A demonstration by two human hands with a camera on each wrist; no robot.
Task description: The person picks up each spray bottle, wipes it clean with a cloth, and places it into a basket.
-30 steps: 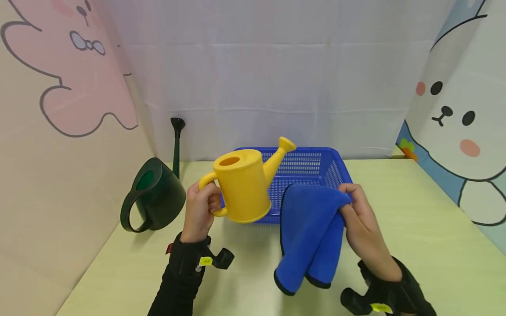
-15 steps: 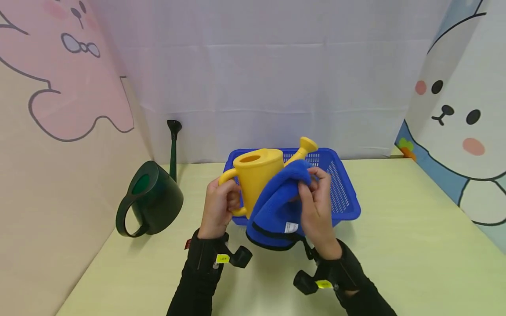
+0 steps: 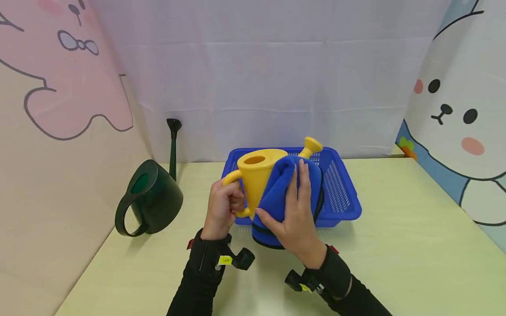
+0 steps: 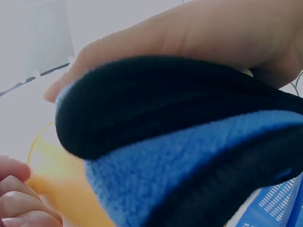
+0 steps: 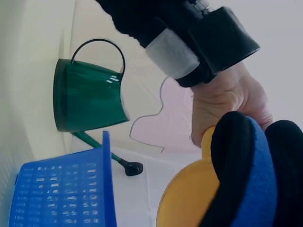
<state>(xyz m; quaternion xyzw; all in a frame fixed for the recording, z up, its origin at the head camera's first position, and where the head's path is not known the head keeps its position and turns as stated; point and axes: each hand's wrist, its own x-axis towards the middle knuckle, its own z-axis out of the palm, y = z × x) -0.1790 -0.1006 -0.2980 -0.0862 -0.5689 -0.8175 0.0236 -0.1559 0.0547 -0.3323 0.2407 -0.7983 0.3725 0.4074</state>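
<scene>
My left hand (image 3: 222, 210) grips the handle of a yellow toy watering can (image 3: 256, 175), held up in front of a blue basket (image 3: 340, 193). A folded blue cloth (image 3: 280, 188) with a dark edge lies against the can's right side. My right hand (image 3: 294, 215) presses it there with straight fingers. The left wrist view shows the cloth (image 4: 189, 161) close up, the right hand (image 4: 189, 38) on top and the can (image 4: 61, 179) behind. In the right wrist view the cloth (image 5: 246, 165) covers the can (image 5: 189, 198), with the left hand (image 5: 227, 101) above.
A dark green watering can (image 3: 152, 197) with a long spout stands at the left by the pink wall panel; it also shows in the right wrist view (image 5: 87, 101). The blue basket (image 5: 61, 194) stands on a pale green table (image 3: 415, 245). A white curtain closes the back.
My right hand brought the hanging cloth from the right up against the yellow can, and now lies flat over it. The can moved slightly right and back toward the basket.
</scene>
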